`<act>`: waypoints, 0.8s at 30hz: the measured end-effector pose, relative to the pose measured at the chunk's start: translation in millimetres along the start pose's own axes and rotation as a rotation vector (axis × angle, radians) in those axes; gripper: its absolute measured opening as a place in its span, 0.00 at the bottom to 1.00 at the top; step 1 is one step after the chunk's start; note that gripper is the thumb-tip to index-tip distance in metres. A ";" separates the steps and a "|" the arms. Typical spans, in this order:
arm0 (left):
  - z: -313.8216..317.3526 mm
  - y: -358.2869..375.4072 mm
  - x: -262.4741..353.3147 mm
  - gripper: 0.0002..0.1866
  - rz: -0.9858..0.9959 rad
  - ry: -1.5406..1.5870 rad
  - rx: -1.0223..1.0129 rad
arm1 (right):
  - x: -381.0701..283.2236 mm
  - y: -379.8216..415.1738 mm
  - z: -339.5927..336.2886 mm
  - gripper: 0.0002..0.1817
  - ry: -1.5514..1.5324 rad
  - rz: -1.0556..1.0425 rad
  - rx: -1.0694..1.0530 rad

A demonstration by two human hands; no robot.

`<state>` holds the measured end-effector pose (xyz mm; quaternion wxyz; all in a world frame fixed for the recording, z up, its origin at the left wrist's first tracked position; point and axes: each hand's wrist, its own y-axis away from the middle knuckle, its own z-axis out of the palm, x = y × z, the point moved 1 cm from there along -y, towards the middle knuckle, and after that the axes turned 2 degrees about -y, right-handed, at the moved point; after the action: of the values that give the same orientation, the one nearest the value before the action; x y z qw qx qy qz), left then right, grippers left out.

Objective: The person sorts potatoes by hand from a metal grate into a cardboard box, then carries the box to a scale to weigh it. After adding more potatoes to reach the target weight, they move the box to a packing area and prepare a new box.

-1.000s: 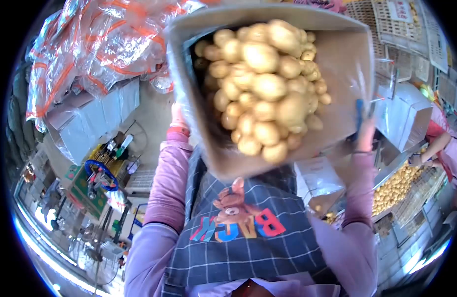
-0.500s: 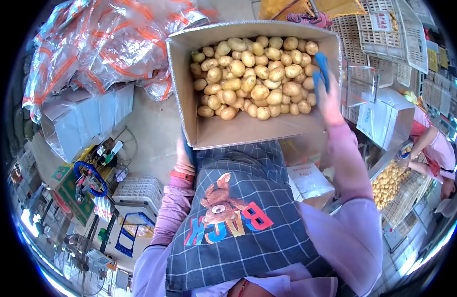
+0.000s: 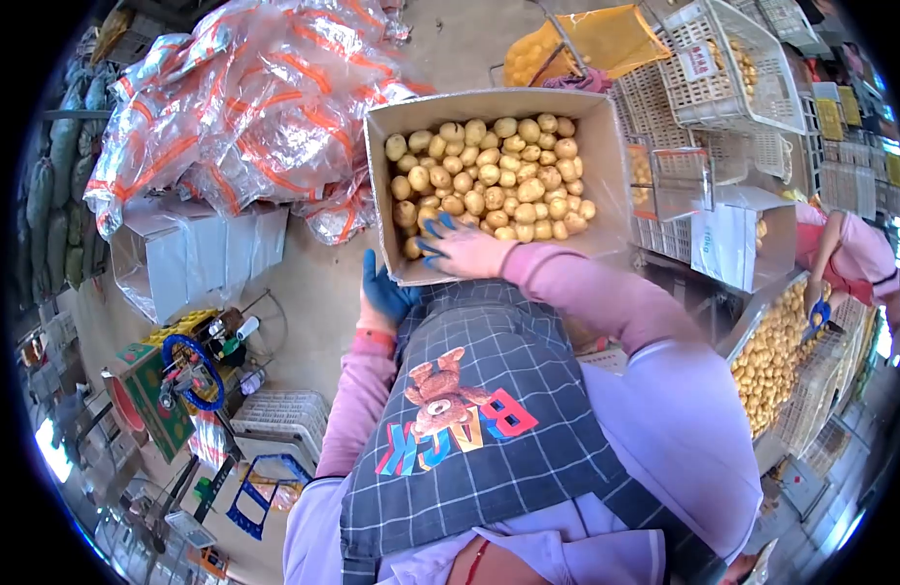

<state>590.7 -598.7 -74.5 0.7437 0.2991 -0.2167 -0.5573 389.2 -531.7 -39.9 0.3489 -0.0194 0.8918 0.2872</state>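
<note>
A cardboard box (image 3: 601, 146) full of potatoes (image 3: 489, 175) stands in front of my body. My right hand (image 3: 459, 247), in a glove with blue fingers, is inside the box and rests on the potatoes near its front-left corner, fingers spread. Outside that same corner is my left hand (image 3: 383, 292), also blue-fingered, with its fingers apart and beside the box wall; whether it touches the cardboard is hard to tell.
Clear plastic bags with orange stripes (image 3: 265, 107) are heaped at the upper left, above white boxes (image 3: 211, 249). White crates (image 3: 732, 68) stand at the upper right. A co-worker (image 3: 849, 253) leans over a potato bin (image 3: 776, 356) at the right.
My right hand has moved from the box's right side to the potatoes at the front left. My left hand now shows beside the box. The box sits differently in view, and the potatoes lie further left in it.
</note>
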 end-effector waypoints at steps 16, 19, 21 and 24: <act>48.7 126.6 54.7 0.20 1.090 -0.705 0.373 | 100.4 260.1 -124.2 0.20 -1.786 -0.568 0.897; -44.7 90.6 66.7 0.23 0.542 -1.234 0.618 | 147.8 330.8 -108.4 0.19 -1.524 0.033 1.008; -19.0 74.9 36.3 0.23 0.428 -1.229 0.465 | 160.5 350.7 -86.7 0.18 -1.000 0.633 0.900; 10.0 39.5 14.3 0.24 0.408 -1.020 0.258 | 191.6 332.6 -17.5 0.18 -0.832 1.194 0.506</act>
<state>615.9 -606.6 -40.3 0.5947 0.0324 -0.6686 -0.4452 155.5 -231.6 15.0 0.4352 0.6552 0.5849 0.1980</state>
